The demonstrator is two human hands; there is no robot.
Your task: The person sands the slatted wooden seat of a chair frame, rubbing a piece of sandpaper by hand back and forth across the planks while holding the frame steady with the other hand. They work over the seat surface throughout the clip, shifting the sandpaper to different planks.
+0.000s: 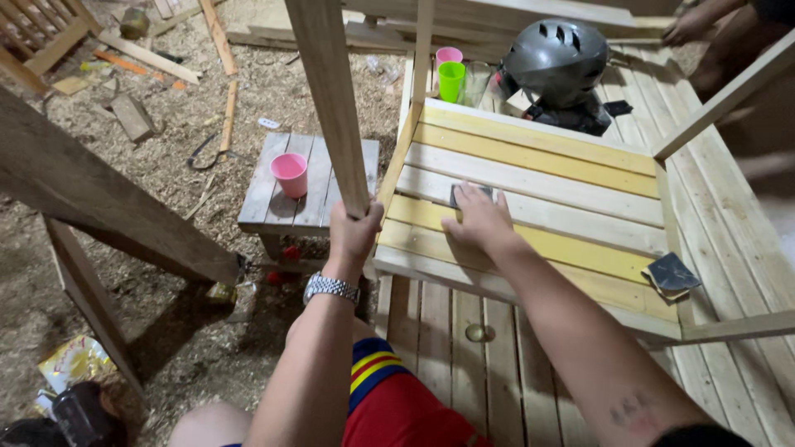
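A small dark sanding pad (470, 195) is being pressed flat under the right hand (479, 220) onto the slatted yellow-and-pale wooden seat (571, 186), so sanding is judged to be under way. The seat's upright wooden leg (333, 99) is being gripped by the closed left hand (353, 234). Further strokes along the slat are being called for. A yellow crumpled wrapper (73, 362) is lying well left of the seat, on the sawdust.

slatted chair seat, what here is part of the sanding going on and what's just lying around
In use:
- left hand gripping the wooden leg
- right hand pressing a sandpaper piece on the slatted seat

Lying about:
- folded dark sandpaper at the seat's corner
- pink cup on the small stool
- green cup
- grey helmet
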